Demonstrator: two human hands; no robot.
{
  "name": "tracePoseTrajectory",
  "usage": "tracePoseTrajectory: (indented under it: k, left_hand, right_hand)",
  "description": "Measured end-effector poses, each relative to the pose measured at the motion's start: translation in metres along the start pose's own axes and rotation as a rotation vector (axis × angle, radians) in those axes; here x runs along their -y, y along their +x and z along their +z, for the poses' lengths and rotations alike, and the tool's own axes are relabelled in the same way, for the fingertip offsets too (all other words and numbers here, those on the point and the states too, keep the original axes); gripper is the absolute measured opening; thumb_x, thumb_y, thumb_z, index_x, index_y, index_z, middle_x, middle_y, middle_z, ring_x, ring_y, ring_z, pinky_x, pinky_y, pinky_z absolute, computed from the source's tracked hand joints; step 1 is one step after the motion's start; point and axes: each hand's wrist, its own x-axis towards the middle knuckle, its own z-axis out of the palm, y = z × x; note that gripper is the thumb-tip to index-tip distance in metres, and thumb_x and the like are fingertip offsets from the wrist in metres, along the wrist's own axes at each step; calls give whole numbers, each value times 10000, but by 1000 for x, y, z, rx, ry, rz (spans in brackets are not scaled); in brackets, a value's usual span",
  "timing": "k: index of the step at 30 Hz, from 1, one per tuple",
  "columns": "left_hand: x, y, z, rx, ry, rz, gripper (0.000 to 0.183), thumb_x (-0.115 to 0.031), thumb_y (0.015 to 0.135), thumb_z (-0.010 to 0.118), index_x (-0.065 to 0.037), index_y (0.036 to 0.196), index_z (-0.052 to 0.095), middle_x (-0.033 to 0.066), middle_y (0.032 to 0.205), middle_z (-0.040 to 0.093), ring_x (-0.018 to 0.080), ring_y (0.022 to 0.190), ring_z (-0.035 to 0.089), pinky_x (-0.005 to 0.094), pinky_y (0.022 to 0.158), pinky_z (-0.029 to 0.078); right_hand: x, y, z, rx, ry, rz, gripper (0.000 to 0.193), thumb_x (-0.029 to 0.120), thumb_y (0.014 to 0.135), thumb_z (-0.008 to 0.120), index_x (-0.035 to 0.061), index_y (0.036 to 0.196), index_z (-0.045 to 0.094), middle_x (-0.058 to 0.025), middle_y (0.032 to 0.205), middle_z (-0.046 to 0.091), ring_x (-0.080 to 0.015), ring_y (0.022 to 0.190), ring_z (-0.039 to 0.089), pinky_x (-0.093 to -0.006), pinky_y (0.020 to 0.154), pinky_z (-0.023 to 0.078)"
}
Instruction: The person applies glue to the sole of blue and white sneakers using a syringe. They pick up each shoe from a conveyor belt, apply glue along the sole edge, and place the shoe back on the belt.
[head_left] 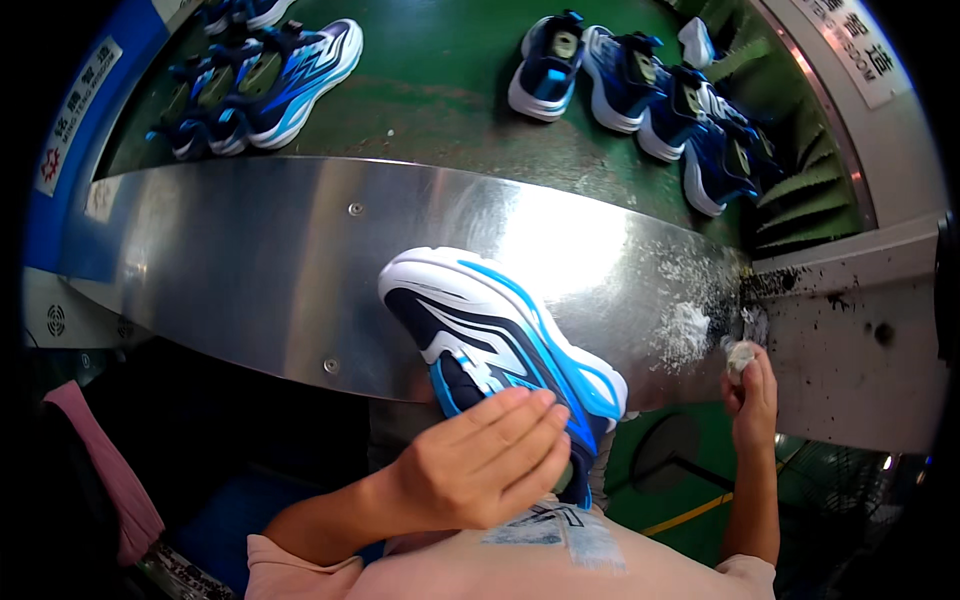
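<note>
Left hand (490, 450), fingers nearly together, steadied the shoe (515, 325) over the metal ledge (240, 270)'s near edge; by its right end, right hand (758, 395) pinched a pale lump (740, 362). Rubbing seemed prepared, calling next for firm support.

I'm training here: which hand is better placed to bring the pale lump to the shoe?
Probably the right hand: it holds the pale lump, while the left hand is on the shoe.

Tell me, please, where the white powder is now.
In the head view, the white powder lies on the right end of the metal ledge, just left of the right hand.
</note>
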Motion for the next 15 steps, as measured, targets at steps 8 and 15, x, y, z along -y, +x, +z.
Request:
tracePoseTrajectory:
  k: [8,15]
  left_hand:
    - [1,-13,4,-26,-10,-23,109,-109,854,587,-81,930,660,75,1009,687,205,999,654,321,936,489]
    - [10,-19,4,-128,2,46,228,-147,834,522,3,941,657,123,1000,669,246,1023,635,371,1010,441]
  right_hand:
    - [151,30,139,866,768,117,815,751,863,279,16,1202,372,-95,580,512,-80,425,406,-207,366,348]
    - [158,46,212,1041,483,222,727,696,915,193,40,1183,356,-60,567,437,-91,418,358,-216,391,322]
